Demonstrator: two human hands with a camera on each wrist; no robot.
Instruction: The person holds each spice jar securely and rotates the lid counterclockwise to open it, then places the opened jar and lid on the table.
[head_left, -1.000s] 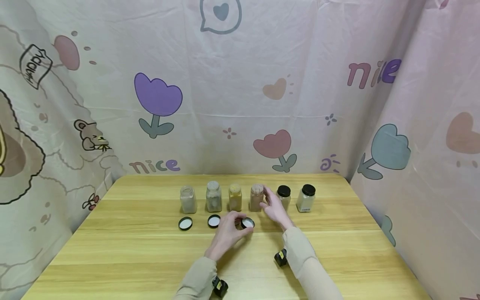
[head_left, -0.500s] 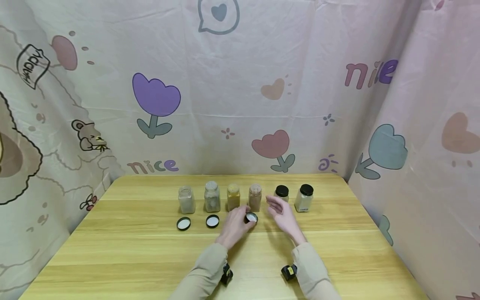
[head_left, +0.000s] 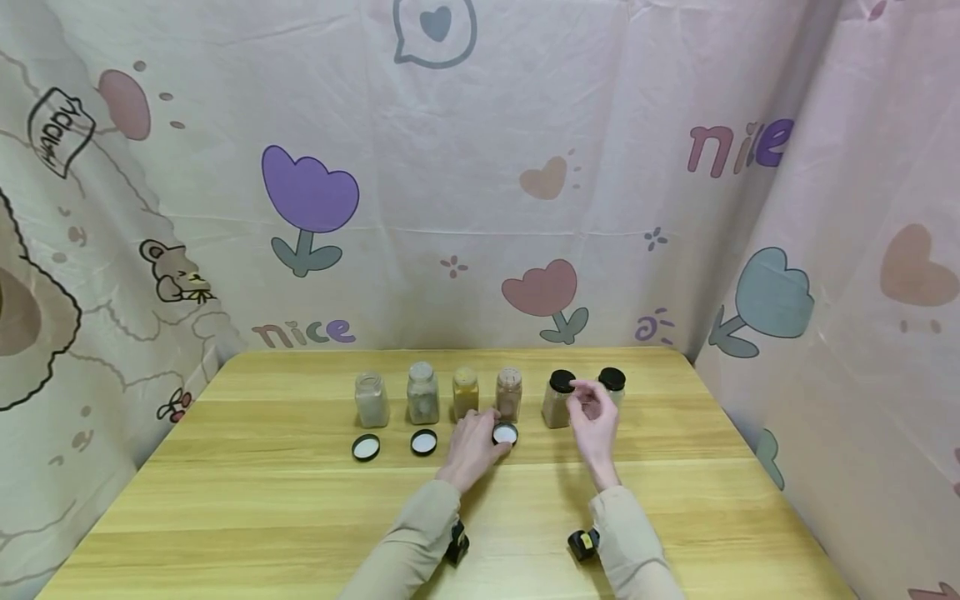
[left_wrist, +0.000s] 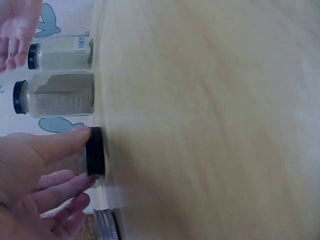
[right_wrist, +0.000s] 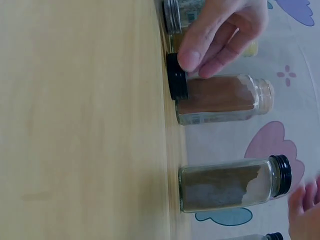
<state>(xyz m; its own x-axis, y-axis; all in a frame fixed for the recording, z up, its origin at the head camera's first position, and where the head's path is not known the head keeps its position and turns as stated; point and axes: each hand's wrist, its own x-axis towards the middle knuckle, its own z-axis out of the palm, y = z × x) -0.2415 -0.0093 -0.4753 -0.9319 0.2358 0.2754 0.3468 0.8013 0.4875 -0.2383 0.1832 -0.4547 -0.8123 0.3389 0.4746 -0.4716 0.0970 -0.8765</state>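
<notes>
- Pale cloth hangs behind and at both sides, printed with tulips, hearts, a bear and the word "nice".
- Wooden table with light yellow grain fills the lower part of the head view.
- Two beige sleeves reach over the table from its near side, and at each wrist a small black device is seen.
- Left hand is low over the table, in front of the yellow jar and the brown jar. Its thumb and fingers are bent and pinch one black lid at its two sides.
- Right hand is raised near the two capped jars and holds nothing; its thumb and fingers make a loose curve. Whether a fingertip touches the nearer capped jar, I cannot tell.
- Six glass jars stand upright in one row. From the left come the whitish jar, the greyish jar, the yellow jar and the brown jar. After them are the nearer capped jar and the last capped jar, partly hidden by the right hand in the head view.
- Held black lid is at the table surface just before the brown jar, white inside facing up.
- Two more lids, the leftmost lid and the second lid, lie before the whitish and greyish jars, also white side up.
- One grey ribbed lid appears near the held lid in the wrist views.
</notes>
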